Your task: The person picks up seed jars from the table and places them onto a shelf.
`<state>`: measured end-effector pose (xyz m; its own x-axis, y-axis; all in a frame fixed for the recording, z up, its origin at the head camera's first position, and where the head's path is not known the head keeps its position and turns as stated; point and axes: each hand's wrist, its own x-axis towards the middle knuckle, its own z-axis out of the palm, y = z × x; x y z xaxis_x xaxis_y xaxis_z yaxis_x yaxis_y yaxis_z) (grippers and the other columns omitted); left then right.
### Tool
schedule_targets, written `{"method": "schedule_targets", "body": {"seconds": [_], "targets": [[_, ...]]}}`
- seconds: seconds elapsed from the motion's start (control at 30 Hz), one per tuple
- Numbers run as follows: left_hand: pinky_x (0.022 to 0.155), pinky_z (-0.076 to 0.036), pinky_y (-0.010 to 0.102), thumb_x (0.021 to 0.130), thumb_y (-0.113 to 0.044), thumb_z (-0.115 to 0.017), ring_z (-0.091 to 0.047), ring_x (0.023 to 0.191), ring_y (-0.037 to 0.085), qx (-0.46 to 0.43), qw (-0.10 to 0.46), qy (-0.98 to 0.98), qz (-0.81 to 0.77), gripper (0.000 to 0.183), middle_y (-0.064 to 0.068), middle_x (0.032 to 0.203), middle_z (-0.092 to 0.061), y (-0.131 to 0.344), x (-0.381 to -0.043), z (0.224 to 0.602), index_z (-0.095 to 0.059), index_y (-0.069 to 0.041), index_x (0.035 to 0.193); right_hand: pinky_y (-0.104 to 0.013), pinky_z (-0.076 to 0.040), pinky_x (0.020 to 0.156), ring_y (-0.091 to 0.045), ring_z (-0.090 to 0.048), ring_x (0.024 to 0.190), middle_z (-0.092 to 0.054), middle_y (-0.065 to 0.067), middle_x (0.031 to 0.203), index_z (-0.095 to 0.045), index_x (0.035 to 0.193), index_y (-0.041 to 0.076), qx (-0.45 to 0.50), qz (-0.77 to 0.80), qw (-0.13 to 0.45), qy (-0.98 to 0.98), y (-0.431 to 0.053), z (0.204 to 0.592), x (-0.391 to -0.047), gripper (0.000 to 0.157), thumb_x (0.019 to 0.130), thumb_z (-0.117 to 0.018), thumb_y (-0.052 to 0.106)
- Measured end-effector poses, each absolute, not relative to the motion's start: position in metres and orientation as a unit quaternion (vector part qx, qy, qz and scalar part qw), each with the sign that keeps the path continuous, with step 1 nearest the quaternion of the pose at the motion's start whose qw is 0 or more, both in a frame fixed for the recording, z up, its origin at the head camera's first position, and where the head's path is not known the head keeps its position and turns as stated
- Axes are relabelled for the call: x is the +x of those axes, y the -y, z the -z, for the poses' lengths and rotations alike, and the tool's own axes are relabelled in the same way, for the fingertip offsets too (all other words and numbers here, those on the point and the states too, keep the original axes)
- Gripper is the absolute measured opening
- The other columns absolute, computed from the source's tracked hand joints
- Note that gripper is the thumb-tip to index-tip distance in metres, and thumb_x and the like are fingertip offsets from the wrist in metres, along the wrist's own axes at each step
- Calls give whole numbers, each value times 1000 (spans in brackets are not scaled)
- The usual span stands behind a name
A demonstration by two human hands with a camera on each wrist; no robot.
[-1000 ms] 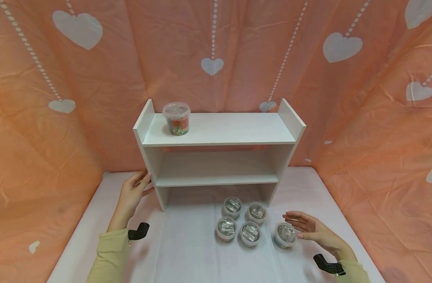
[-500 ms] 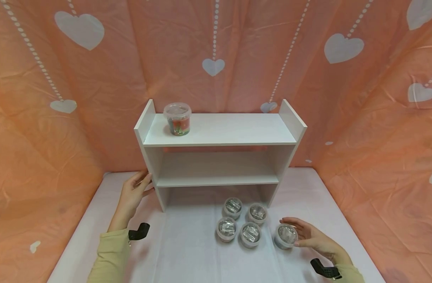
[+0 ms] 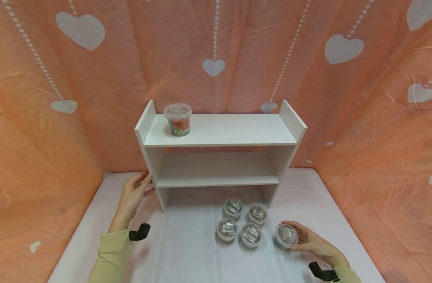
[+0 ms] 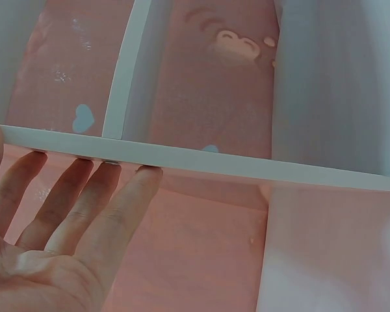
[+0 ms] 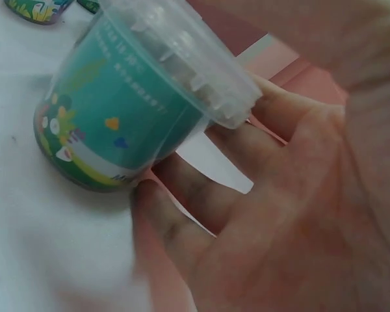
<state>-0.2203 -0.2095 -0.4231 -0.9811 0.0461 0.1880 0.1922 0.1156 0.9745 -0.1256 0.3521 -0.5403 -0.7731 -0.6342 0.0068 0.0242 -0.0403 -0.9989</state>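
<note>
Five lidded plastic tubs stand on the white-covered table (image 3: 191, 255), and the one set apart at the right is in the person's grasp. That teal-labelled tub (image 3: 286, 236) sits upright, lid up, in front of the shelf unit's right end. The right hand (image 3: 314, 244) is curved about its right side, thumb on the near side and fingers round the far side, pinching it between them. From the right wrist, I can make out flowers and pale lettering on its label, the lettering too blurred to read.

Just to its left, the other four make a loose square: a far-left tub (image 3: 232, 208), a far-right tub (image 3: 257, 214), a near-left tub (image 3: 226, 229) and a near-right tub (image 3: 250, 236).

Across the table, the left hand (image 3: 132, 194) has its fingers nearly straight and a little spread, fingertips touching the outer face of the left side panel of the white shelf unit (image 3: 233, 129). On that unit's top board, near the left end, stands a clear-lidded tub with a red-and-green label (image 3: 178, 121). Behind hangs an orange backdrop (image 3: 177, 74) printed with pale hearts.
</note>
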Motion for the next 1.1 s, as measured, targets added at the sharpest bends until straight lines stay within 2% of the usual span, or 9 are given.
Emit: {"method": "schedule_targets", "body": {"seconds": [0.27,0.4,0.63,0.93,1.1], "targets": [[89,-50,42,100,-27,-52,-53,112,10,-86,59,741,664,56,24,143,-39,210,-220,424,-38,5,143,-23,-43,97,-7,-44,123,-37,-11,146,-15,146,-11,-206,663,231,-682,-350,542,-124,74,87,-61,-10],[89,-51,42,100,-27,-52,-52,113,10,-85,56,738,667,56,24,143,-38,210,-221,424,-37,6,143,-22,-44,96,-7,-45,122,-40,-12,143,-20,144,-12,-217,659,216,-687,-349,542,-125,70,87,-61,-10],[89,-51,42,100,-28,-52,-52,114,13,-80,55,738,668,57,23,144,-38,210,-220,425,-37,5,144,-20,-43,95,-5,-46,120,-45,-2,139,-21,143,-14,-209,656,200,-698,-349,539,-128,68,88,-61,-9],[89,-51,43,100,-28,-52,-52,114,13,-81,59,739,667,56,23,143,-39,210,-221,425,-38,5,143,-18,-40,97,-6,-46,121,-46,-6,139,-23,142,-14,-220,651,173,-705,-347,528,-132,66,88,-60,-9],[89,-51,42,100,-27,-52,-52,113,11,-82,61,738,667,56,24,143,-39,211,-221,426,-38,6,143,-21,-44,95,-9,-48,120,-48,-7,137,-24,142,-13,-224,656,161,-702,-344,518,-135,65,88,-60,-10]]}}
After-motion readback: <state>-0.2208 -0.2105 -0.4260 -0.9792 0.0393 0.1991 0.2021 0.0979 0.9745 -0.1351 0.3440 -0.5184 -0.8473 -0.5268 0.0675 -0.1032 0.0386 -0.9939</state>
